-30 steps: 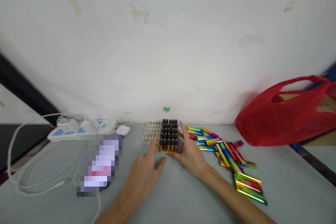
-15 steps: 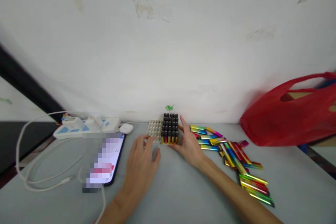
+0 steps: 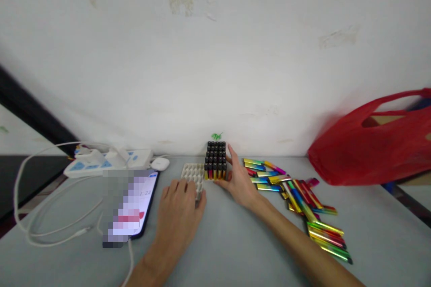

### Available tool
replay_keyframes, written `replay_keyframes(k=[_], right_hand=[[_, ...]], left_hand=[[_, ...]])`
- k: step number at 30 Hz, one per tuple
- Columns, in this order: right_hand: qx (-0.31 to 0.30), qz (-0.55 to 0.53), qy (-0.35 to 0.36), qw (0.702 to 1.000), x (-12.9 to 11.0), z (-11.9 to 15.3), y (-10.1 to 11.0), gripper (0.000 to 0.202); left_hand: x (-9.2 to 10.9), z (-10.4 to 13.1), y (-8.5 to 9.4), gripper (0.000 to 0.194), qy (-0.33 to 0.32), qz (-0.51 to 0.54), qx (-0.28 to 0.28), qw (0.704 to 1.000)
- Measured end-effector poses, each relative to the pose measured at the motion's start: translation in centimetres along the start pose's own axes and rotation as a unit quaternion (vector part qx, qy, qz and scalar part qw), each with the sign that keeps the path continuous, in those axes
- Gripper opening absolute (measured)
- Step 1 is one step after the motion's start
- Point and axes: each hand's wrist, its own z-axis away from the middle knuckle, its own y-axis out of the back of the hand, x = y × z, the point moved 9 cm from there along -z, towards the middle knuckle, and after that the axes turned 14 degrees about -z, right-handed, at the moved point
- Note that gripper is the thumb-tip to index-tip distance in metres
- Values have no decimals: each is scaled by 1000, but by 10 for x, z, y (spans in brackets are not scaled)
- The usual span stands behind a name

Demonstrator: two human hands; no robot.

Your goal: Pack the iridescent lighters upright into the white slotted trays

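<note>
The tray (image 3: 192, 174) lies under the left fingers (image 3: 183, 184), slightly curled; the spread right fingers (image 3: 230, 161) touch the black-capped block (image 3: 215, 160).

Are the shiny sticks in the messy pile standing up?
No, the shiny sticks lie on their sides on the table, while the black-topped ones by the right hand stand upright.

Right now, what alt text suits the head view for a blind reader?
Left hand partly over a pale dimpled tray, right hand cupped against a block of upright black-topped sticks, on a grey table. Loose shiny sticks and a red bag lie to the right, a phone and power strip to the left.
</note>
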Motion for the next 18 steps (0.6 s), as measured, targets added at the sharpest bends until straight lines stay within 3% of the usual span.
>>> replay_keyframes(k=[5, 8, 11, 15, 18], right_hand=[[7, -1, -30, 1000, 6, 0, 1, 131], [10, 12, -29, 999, 5, 3, 3, 129], [15, 36, -29, 999, 2, 13, 9, 124], [16, 146, -28, 989, -12, 30, 28, 105], [16, 326, -28, 945, -24, 38, 46, 63]], left_hand=[[8, 5, -6, 49, -15, 22, -66, 997], [17, 10, -8, 54, -35, 55, -126, 990], [34, 17, -5, 53, -95, 114, -171, 974], [56, 27, 7, 47, -175, 211, -145, 951], [65, 34, 12, 40, -189, 256, -97, 943]])
